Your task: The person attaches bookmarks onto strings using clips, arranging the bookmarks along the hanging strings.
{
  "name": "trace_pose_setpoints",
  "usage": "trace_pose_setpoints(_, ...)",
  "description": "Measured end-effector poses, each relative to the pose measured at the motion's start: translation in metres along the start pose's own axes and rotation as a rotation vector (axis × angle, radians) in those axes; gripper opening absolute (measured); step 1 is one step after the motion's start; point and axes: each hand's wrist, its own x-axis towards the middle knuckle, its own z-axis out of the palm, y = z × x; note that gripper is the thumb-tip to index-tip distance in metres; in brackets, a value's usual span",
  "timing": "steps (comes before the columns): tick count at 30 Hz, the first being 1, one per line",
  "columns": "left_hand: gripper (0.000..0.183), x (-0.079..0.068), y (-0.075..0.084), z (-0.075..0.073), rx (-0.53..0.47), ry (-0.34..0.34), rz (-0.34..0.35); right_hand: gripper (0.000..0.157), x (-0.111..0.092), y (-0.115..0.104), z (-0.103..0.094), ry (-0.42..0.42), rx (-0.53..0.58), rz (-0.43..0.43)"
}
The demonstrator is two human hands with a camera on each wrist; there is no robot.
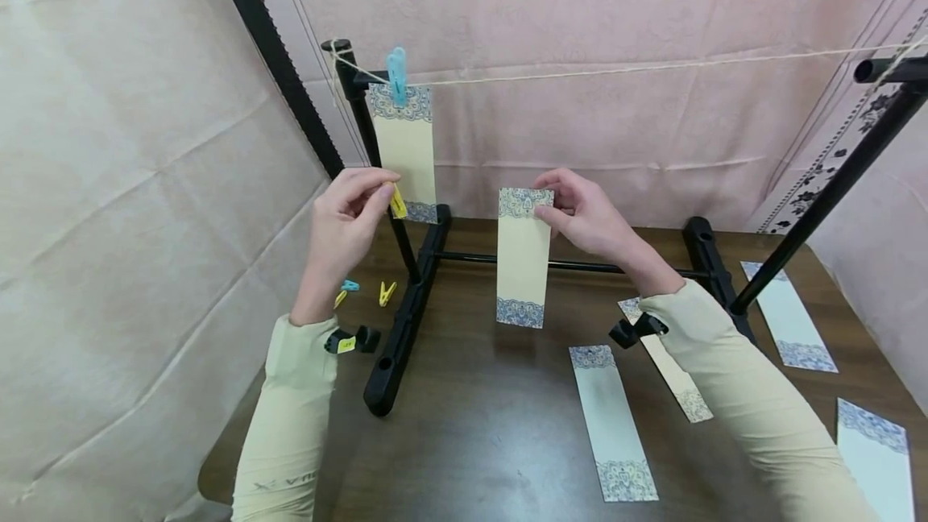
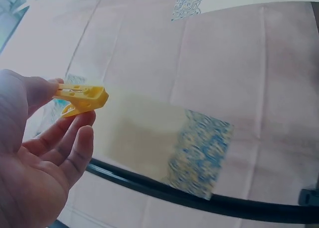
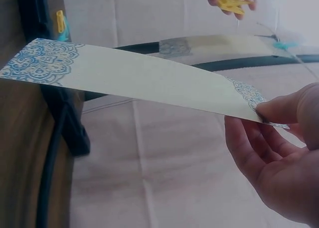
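Observation:
Between thumb and fingertips, my left hand [image 1: 350, 212] pinches a small yellow clothespin [image 2: 82, 97], held in front of the stand's left post. My right hand [image 1: 586, 214] grips the upper right edge of a cream paper strip [image 1: 523, 256] with blue lace-pattern ends, which hangs upright in the air. In the right wrist view the thumb lies on the strip's patterned end, with the other fingers beneath. A matching strip [image 1: 406, 143] hangs at the left end of a string [image 1: 580, 74], clipped by a blue clothespin [image 1: 396, 77].
A black frame [image 1: 406, 321] carries the string across the brown table [image 1: 464, 441]. Near its left foot lie a yellow clothespin [image 1: 387, 293] and a blue one [image 1: 350, 285]. Several strips lie on the right, including one in front [image 1: 613, 424] and one behind the post [image 1: 790, 316].

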Motion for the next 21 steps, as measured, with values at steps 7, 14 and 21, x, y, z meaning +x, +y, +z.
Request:
trace_pose_setpoints(7,0.016,0.019,0.008,0.004,-0.056,-0.023,0.067,0.03,0.005,-0.021,-0.007,-0.011,-0.02,-0.028)
trace_pose_setpoints(14,0.017,0.035,0.03,0.009,-0.089,-0.03,0.131,0.031,0.007,-0.037,-0.011,-0.018,-0.013,-0.04)
trace_pose_setpoints(21,0.017,0.052,0.047,0.012,-0.062,-0.017,0.207,0.03,0.01,-0.044,-0.011,-0.005,-0.012,-0.065)
